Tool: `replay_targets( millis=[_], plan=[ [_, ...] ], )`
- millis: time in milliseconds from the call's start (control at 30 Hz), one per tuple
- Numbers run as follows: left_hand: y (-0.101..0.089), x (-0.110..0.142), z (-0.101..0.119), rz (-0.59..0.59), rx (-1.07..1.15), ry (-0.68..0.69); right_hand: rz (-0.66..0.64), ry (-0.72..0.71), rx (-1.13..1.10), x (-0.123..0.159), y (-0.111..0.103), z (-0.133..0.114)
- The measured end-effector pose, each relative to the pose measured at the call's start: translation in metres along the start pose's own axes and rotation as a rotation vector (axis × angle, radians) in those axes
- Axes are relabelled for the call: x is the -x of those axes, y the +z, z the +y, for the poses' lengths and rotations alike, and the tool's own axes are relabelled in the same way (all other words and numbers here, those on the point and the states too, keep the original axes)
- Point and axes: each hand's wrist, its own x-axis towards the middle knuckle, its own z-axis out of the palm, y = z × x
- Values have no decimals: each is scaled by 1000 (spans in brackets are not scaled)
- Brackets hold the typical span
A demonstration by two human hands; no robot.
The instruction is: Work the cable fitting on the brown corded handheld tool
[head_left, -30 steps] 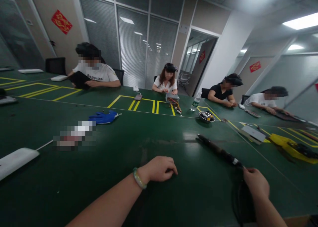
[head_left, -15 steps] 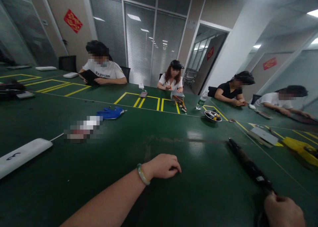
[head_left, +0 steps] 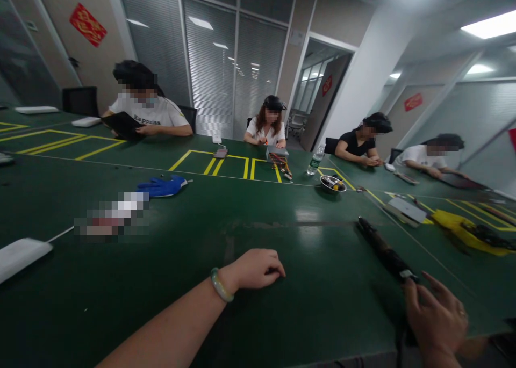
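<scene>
My left hand (head_left: 255,268) rests on the green table (head_left: 201,260) with its fingers curled under, loosely closed, and nothing shows in it; a pale green bangle sits on the wrist. My right hand (head_left: 436,317) is at the lower right, fingers spread, touching the near end of a long dark rod-like object (head_left: 382,251) that lies on the table and points away from me. A dark cord hangs below that hand.
On the table lie a white flat device (head_left: 22,254) at the left, a blue glove (head_left: 160,186), a metal bowl (head_left: 332,183), a water bottle (head_left: 315,163) and a yellow item (head_left: 463,225) at the right. Several people sit along the far side.
My right hand has opened, its fingers now spread at the rod's near end. The rod shifted rightward between the first frames. My left hand has stayed in place.
</scene>
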Motion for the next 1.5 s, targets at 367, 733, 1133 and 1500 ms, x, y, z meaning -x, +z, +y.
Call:
replay_targets(
  millis=[367, 733, 1133, 1500],
  plan=[
    [0, 0, 0, -13, 19, -13, -344, 453, 75, -70, 36, -5],
    [3, -5, 3, -7, -7, 0, -296, 66, -164, -63, 20, -65],
    [-4, 3, 20, -5, 80, 42, -462, -617, -637, 31, -8, -329],
    [-9, 1, -4, 542, -162, -187, -550, -545, -782, 39, -16, -340]
  ],
)
